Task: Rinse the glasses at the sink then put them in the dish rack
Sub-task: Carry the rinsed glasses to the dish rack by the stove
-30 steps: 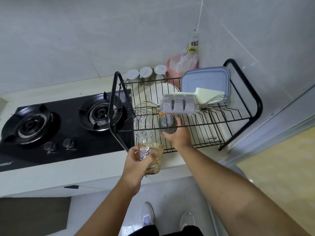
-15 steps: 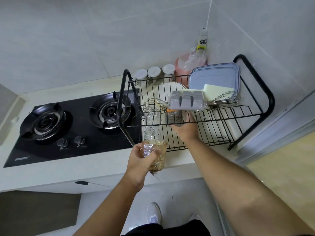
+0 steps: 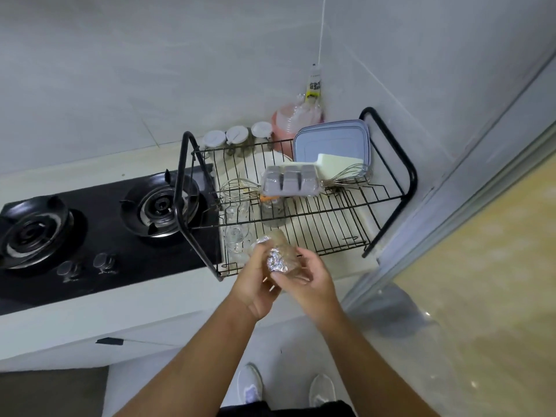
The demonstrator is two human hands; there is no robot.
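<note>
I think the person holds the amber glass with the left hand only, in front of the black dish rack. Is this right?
Not quite. The head view shows both hands on it: the left hand and the right hand together grip the amber glass, in front of the black dish rack.

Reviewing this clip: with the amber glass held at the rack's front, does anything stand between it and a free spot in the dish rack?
Partly. Clear glasses stand at the left front of the dish rack, directly behind the amber glass held by the left hand and right hand. The lower wires to their right look bare; nothing visible blocks that side.
</note>
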